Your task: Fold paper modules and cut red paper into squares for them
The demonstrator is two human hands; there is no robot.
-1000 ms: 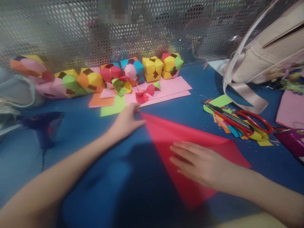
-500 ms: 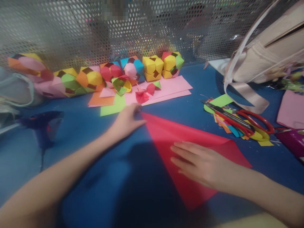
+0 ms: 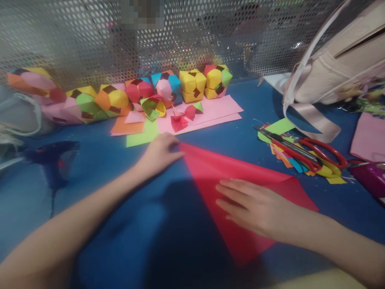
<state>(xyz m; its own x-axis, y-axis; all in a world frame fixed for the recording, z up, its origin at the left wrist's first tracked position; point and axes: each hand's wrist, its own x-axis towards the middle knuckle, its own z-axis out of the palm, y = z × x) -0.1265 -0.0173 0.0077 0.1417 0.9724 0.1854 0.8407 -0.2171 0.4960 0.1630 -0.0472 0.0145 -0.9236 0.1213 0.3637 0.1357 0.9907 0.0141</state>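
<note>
A red paper sheet (image 3: 228, 172), folded into a triangle, lies on the blue table (image 3: 126, 224). My left hand (image 3: 159, 154) rests on the table with its fingertips pinched on the triangle's far corner. Flat on the middle of the red sheet lies my right hand (image 3: 252, 206), fingers stretched out and pressing down.
A row of coloured paper balls (image 3: 192, 84) stands along the perforated metal screen (image 3: 90, 40), with pink, orange and green sheets (image 3: 216, 110) in front. Red-handled scissors (image 3: 319, 154) and paper scraps lie at right, by a beige bag (image 3: 339, 68). A dark glue gun (image 3: 54, 158) lies at left.
</note>
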